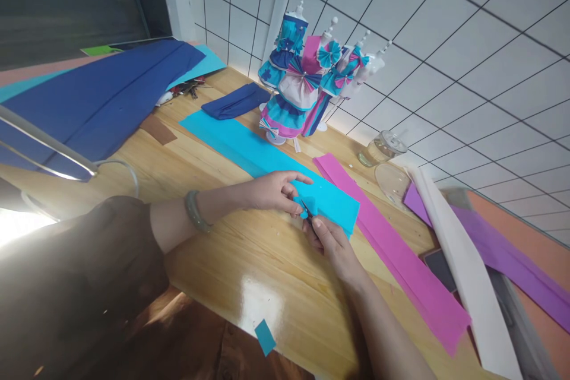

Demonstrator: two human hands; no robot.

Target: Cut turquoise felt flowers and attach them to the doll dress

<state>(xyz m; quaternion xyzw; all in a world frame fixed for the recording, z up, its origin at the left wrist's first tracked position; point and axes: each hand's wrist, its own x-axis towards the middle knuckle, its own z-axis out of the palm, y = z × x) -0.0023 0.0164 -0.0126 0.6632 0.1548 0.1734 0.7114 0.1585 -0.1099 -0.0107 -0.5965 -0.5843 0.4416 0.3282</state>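
My left hand (276,191) pinches a small turquoise paper piece (310,204) between thumb and fingers. My right hand (328,240) grips a small pair of scissors (307,211), whose blades point up and left at the paper piece. Behind both hands lies a long folded strip of turquoise crepe paper (267,151), reaching from the upper left toward the right. Beside it runs a pink crepe paper strip (396,258). The scissor handles are mostly hidden by my right fingers.
Mannequin stands in paper dresses (303,80) stand against the tiled wall. A glass jar (383,148) is to their right. Dark blue paper (98,95) covers the left side; white paper (463,267) and purple paper (503,243) lie right. A turquoise scrap (265,337) rests at the front edge.
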